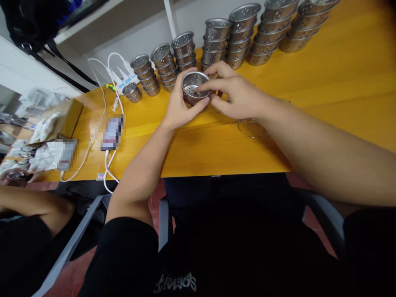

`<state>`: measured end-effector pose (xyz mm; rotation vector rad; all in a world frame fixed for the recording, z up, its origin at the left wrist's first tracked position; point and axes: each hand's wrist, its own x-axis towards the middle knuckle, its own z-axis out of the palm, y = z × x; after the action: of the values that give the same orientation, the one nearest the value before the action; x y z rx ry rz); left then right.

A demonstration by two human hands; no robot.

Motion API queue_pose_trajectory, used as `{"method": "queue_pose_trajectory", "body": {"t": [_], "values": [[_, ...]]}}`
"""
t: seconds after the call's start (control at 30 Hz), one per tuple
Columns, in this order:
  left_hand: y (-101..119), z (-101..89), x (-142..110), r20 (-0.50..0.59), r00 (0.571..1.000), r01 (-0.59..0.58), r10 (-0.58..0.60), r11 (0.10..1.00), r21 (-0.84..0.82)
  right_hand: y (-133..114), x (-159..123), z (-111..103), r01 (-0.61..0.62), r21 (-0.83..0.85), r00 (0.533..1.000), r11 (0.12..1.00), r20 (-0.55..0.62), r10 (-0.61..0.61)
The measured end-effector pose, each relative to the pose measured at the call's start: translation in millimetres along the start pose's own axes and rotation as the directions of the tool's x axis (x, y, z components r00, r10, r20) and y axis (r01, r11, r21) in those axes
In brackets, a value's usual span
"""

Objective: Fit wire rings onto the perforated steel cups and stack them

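My left hand (181, 105) is wrapped round a small perforated metal cup (192, 99), its thumb on the near side and the open mouth facing up. At the cup's right side is my right hand (227, 88). One of its fingers reaches down inside the cup, another curls behind the rim, and the thumb is by the outer wall. Whether these fingers also pinch something thin cannot be made out. Below the right wrist, a loose coil of thin wire (252, 128) lies on the yellow table (201, 154).
Stacks of perforated metal cups (239, 37) line the back of the table, with a shorter stack (132, 91) at the left. Nearby are a power strip (126, 78), white cables and a phone (111, 133). A cardboard box (69, 115) and another person's arm (37, 202) are farther left.
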<state>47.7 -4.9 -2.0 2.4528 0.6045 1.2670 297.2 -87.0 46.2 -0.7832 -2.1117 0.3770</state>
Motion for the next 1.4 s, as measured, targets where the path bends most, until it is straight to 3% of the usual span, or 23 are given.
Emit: {"method": "queue_pose_trajectory", "body": {"t": [0.1,0.27,0.47,0.7,0.87,1.0,1.23,1.4], "values": [[-0.2,1.5,-0.8,-0.023,1.0,0.016,-0.017,1.0,-0.013,0.1,-0.3,-0.2,-0.022,0.002,1.0,1.0,-0.022,0.022],[-9.2,-1.0,-2.2,-0.082,0.994,0.07,-0.069,0.998,0.007,8.3,-0.4,2.3,0.102,0.034,0.988,0.994,-0.119,-0.098],[-26.5,-15.5,-1.2,-0.128,0.99,0.071,-0.056,0.99,0.12,9.4,-0.4,3.0,0.058,0.057,0.981,0.997,-0.191,-0.046],[-37.1,-13.3,-5.9,-0.075,0.99,0.116,-0.117,0.993,-0.019,17.6,0.1,2.8,0.116,-0.002,0.978,0.993,-0.174,-0.114],[-62.0,-8.3,-12.3,0.005,0.996,0.09,-0.09,0.996,-0.015,20.2,-0.4,1.0,0.045,0.034,0.987,0.998,-0.157,-0.039],[-74.5,-4.1,-15.0,-0.02,0.997,0.073,-0.075,0.995,-0.065,23.9,-0.5,-0.3,0.029,0.027,0.988,0.999,-0.152,-0.025],[-61.8,-0.3,-17.2,0.089,0.995,0.053,-0.048,0.997,-0.059,30.3,-2.1,0.1,0.011,0.027,0.989,1.0,-0.148,-0.007],[-38.4,-3.5,-16.9,0.159,0.972,0.17,-0.171,0.985,0.025,27.5,-5.8,-1.4,-0.091,0.017,0.994,0.996,-0.063,0.092]]}}
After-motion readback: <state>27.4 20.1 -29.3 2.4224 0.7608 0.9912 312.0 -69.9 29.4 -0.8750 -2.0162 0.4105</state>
